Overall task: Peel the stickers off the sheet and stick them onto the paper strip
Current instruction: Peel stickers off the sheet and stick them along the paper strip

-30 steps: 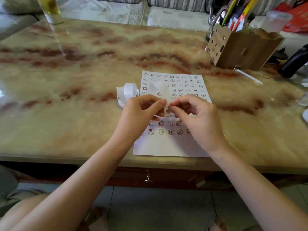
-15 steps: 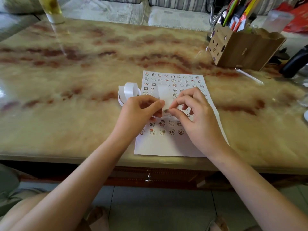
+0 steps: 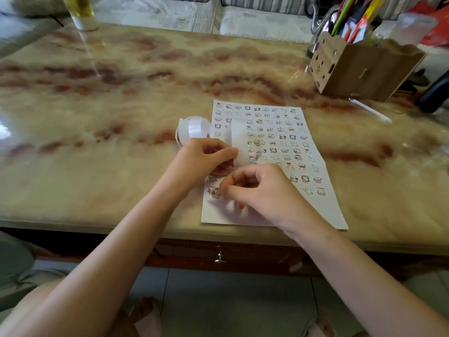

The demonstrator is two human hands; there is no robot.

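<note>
Marbled worktop (image 3: 97, 142) carries the sticker sheet (image 3: 279, 132) mid-frame. Left hand (image 3: 204, 159) pinches the paper strip (image 3: 239, 142) upright over the sheet; right hand (image 3: 264, 190), fingers (image 3: 244, 175) curled, picks at a sticker (image 3: 213, 192) lower left, hold unclear. Best lift one corner slowly, avoiding tearing.

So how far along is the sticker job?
Early, it seems. Done: pale gaps on the sheet suggest a few stickers are off; what's on the paper strip is too blurred to count. In hand: left hand pinches the paper strip above the sheet; right hand has curled fingertips at a sticker in the bottom-left row, lift unclear. Left: most rows are full.
</note>
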